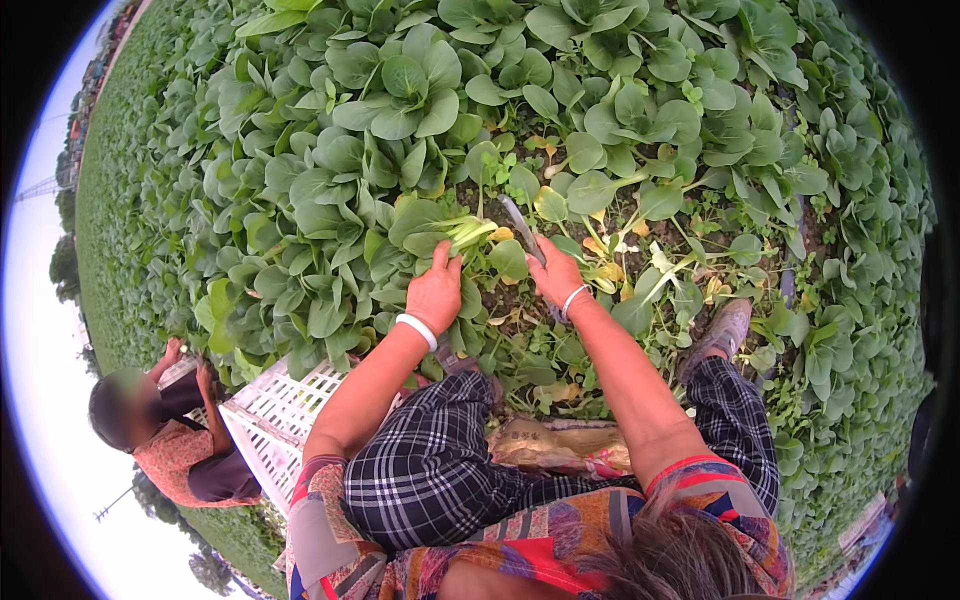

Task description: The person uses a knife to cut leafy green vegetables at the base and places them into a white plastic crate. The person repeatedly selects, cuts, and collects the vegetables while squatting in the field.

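Note:
My left hand (437, 289), with a white bangle at the wrist, is closed around a leafy green plant like bok choy (466, 231); its pale stalks point right, toward the knife. In my right hand (551, 271), which has a thin metal bangle at the wrist, is a knife (517, 219), its grey blade pointing up and to the left. The handle is mostly hidden by my fingers. Loose leaves and pale stalks (664, 277) lie on the soil to the right of my right hand, among yellowed leaves (611, 271).
Dense standing greens (405, 90) spread ahead and to both sides. A white plastic crate (281, 420) stands at my left. Beyond it a person (180, 450) crouches by another crate. A dark hose or strip (787, 285) runs along the soil at right. A gold-coloured bag (559, 442) lies between my legs.

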Demonstrator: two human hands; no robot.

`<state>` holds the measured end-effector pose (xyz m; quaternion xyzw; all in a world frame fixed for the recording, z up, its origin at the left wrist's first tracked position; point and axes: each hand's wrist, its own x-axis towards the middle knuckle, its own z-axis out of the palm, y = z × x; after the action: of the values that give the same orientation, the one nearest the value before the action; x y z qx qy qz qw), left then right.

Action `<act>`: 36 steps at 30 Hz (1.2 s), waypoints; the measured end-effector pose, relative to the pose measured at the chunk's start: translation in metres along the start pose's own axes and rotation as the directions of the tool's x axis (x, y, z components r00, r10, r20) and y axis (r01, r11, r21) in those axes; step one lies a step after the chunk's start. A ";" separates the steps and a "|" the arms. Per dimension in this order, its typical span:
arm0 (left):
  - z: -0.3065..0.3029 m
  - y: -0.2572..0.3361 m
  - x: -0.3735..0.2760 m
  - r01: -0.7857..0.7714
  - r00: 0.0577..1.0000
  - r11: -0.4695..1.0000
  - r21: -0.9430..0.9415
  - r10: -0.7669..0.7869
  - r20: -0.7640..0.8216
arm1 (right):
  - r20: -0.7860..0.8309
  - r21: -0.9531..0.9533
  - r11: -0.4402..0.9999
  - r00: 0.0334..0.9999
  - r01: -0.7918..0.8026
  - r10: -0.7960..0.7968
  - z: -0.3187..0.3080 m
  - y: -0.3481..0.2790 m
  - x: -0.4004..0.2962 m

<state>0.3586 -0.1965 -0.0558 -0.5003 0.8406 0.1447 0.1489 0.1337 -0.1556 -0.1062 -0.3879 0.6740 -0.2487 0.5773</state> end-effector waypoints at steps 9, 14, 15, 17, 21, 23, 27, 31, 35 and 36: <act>-0.072 0.027 -0.019 -0.140 0.982 0.626 -0.767 -0.012 -0.189 | 0.064 0.628 0.775 0.988 0.070 -0.141 -0.045 -0.052 0.003; -0.091 0.045 -0.019 0.002 0.996 0.154 -0.988 0.087 0.016 | 0.155 0.758 0.652 0.967 0.015 -0.203 -0.065 -0.084 -0.019; -0.095 0.048 -0.018 0.089 0.989 0.026 -0.996 0.114 0.091 | 0.164 0.745 0.667 0.968 0.005 -0.191 -0.070 -0.084 -0.020; -0.098 0.051 -0.016 0.182 0.972 -0.121 -0.976 0.170 0.160 | 0.184 0.717 0.697 0.968 -0.016 -0.168 -0.084 -0.079 -0.021; -0.096 0.056 -0.012 0.240 0.956 -0.316 -0.918 0.243 0.166 | 0.167 0.740 0.673 0.972 -0.014 -0.164 -0.094 -0.083 -0.027; -0.097 0.057 -0.008 0.316 0.939 -0.395 -0.863 0.263 0.224 | 0.153 0.736 0.677 0.972 0.009 -0.180 -0.098 -0.084 -0.028; -0.091 0.059 -0.003 0.330 0.939 -0.507 -0.796 0.267 0.219 | 0.070 0.766 0.640 0.980 0.068 -0.188 -0.102 -0.075 -0.023; -0.087 0.061 -0.003 0.358 0.932 -0.555 -0.751 0.265 0.248 | 0.100 0.719 0.692 0.976 0.062 -0.192 -0.110 -0.079 -0.029; -0.084 0.066 -0.001 0.404 0.910 -0.577 -0.709 0.333 0.247 | 0.125 0.661 0.748 0.975 0.055 -0.182 -0.106 -0.073 -0.031; -0.085 0.067 0.000 0.394 0.916 -0.581 -0.712 0.313 0.252 | 0.053 0.674 0.734 0.985 0.085 -0.162 -0.105 -0.076 -0.032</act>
<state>0.2902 -0.1996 0.0284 -0.3508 0.1639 0.8982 -0.2080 0.0508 -0.1852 -0.0058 -0.2116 0.4806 -0.4903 0.6956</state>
